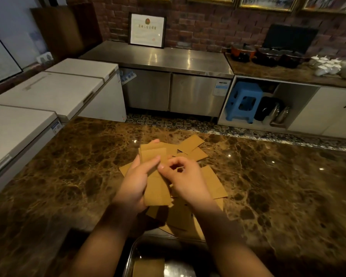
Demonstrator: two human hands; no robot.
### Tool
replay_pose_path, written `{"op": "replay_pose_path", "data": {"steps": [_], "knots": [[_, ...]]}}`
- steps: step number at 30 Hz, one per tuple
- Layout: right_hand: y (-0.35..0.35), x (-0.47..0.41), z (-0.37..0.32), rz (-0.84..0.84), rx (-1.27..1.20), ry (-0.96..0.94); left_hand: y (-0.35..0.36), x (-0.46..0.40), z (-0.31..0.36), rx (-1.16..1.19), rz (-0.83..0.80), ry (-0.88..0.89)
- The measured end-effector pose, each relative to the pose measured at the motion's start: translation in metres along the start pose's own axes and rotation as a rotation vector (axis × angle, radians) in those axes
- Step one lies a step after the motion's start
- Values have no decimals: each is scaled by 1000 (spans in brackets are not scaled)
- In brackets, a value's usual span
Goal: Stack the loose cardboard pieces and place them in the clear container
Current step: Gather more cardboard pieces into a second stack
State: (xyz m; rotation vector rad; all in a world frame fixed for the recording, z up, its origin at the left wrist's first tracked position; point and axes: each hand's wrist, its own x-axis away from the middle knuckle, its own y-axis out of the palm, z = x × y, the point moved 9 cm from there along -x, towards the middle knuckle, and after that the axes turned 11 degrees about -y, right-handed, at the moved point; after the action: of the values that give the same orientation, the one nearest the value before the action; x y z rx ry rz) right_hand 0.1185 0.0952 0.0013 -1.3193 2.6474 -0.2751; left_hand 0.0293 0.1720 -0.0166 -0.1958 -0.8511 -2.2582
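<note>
Fingers (148, 166) of two hands gripping one cardboard stack (155, 176)

Print on the framed certificate (147, 30) and fridge label (221, 87) is illegible

A restaurant kitchen: steel counter fridge (176, 92), chest freezers (54, 90), pots (246, 51) along a brick wall (208, 27).

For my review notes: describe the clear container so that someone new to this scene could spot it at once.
Start at the brown marble counter where both hands work over scattered cardboard pieces. Follow the forearms back to the bottom edge of the view: the clear container sits between them, nearest the person. Unlike the flat loose pieces, it has a shiny, rounded rim and already holds some cardboard.
</note>
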Motion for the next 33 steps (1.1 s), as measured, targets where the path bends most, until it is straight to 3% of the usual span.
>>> {"op": "replay_pose_path", "data": {"steps": [5,8,12,18,22,28,33], "knots": [[-18,-17,38,-142,158,143,-26,-9,-15,115,20,-39],[-73,-43,65,-70,420,185,-40,-13,-15,247,24,-49],[-115,-45,124,-109,821,475,-49,-17,-18,318,27,-68],[-107,-42,141,-117,938,573,-43,-21,-30,328,61,-104],[-101,-46,126,-111,759,468,-40,-21,-30,318,78,-113],[-102,-38,64,109,-47,298,-23,-18,-14,276,65,-96],[-73,-18,14,60,-502,234,-3,-13,9,122,59,-19]]}}
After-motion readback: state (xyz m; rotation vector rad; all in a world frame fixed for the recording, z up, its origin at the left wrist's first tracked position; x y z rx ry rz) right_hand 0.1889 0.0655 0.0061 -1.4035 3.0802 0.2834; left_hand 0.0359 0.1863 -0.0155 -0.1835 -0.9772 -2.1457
